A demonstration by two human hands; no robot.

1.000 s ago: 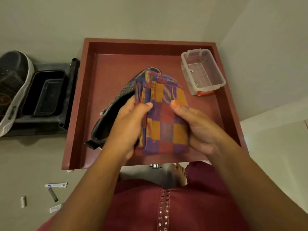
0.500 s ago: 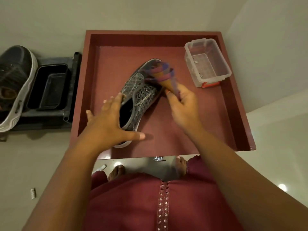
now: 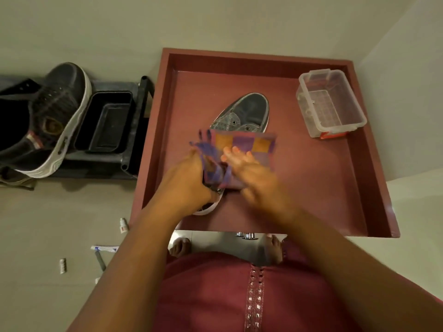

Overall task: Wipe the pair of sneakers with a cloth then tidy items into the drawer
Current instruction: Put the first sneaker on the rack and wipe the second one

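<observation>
Left hand: your left hand (image 3: 189, 178) is curling its fingers (image 3: 194, 154) round the near edge of the cloth, over the heel end of the sneaker.
Right hand: your right hand (image 3: 251, 171) is lying on the cloth with its fingers (image 3: 236, 153) fairly straight, pressing rather than gripping; blur is hiding the detail.
Cloth: the checked cloth (image 3: 249, 144) is lying draped across the middle of the sneaker, directly under your fingers.
Sneaker in the drawer: the dark sneaker (image 3: 247, 111) is resting on the floor of the open drawer (image 3: 374, 164), its toe pointing away beyond your fingertips.
Second sneaker: the other sneaker (image 3: 52, 111) is sitting well to the left of your left hand, outside the drawer, beside a black tray (image 3: 105, 123).
Clear box: a plastic box (image 3: 330, 104) is standing beyond and to the right of your right fingers.
Handling: the cloth is probably soft and floppy, so you are best bunching it; the sneaker is probably light, with a firmer sole, so hold the heel rim.
</observation>
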